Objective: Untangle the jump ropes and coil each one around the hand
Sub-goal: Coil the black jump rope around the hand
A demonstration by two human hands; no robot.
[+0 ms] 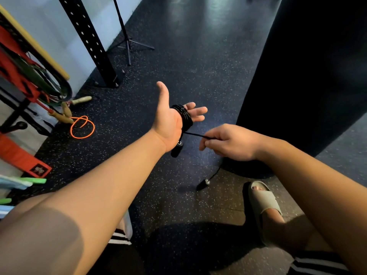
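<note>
Coils of black jump rope (183, 117) wrap the flat, open-fingered left hand (168, 120); the right hand (228, 142) pinches the free strand (195, 134). I think light tension should lay each turn beside the last.

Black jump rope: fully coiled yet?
Partly coiled: the black jump rope wraps the left hand in several turns; a strand runs to the right hand, far handle uncoiled.

Left hand (168, 124), palm up, fingers straight and thumb spread, wearing the coils of the black jump rope (183, 116); right hand (230, 142), just right of the coils, knuckles up, pinching the rope's free strand; both forearms extended
</note>
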